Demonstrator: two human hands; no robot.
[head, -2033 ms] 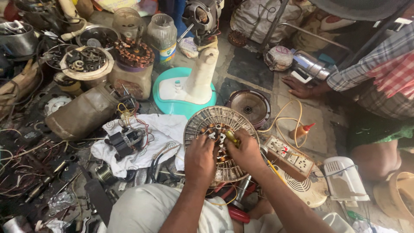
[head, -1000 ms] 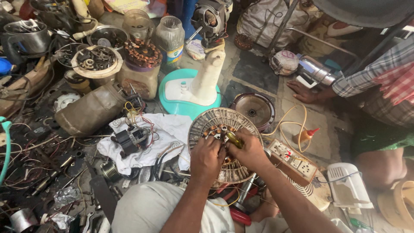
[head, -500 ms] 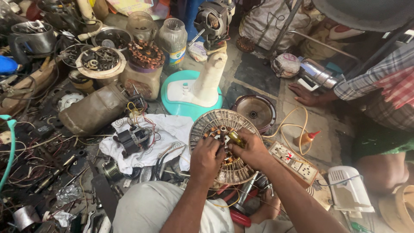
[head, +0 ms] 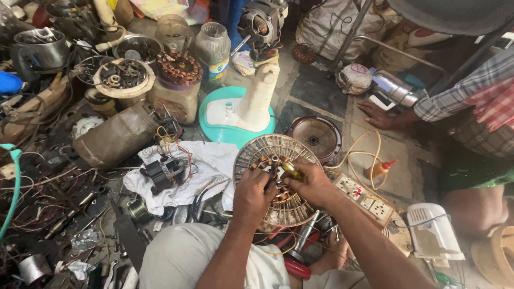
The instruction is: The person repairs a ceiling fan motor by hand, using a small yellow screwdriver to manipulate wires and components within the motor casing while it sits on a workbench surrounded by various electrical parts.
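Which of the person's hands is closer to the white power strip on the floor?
Right. The right hand rests on the round fan motor, just left of the white power strip; the left hand is farther left across the motor.

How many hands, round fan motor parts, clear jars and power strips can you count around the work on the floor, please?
Hands: 3 (left hand, right hand, another person's hand)
Round motor parts: 2 (finned motor housing, brown cover)
Clear jars: 2 ()
Power strips: 1
Total: 8
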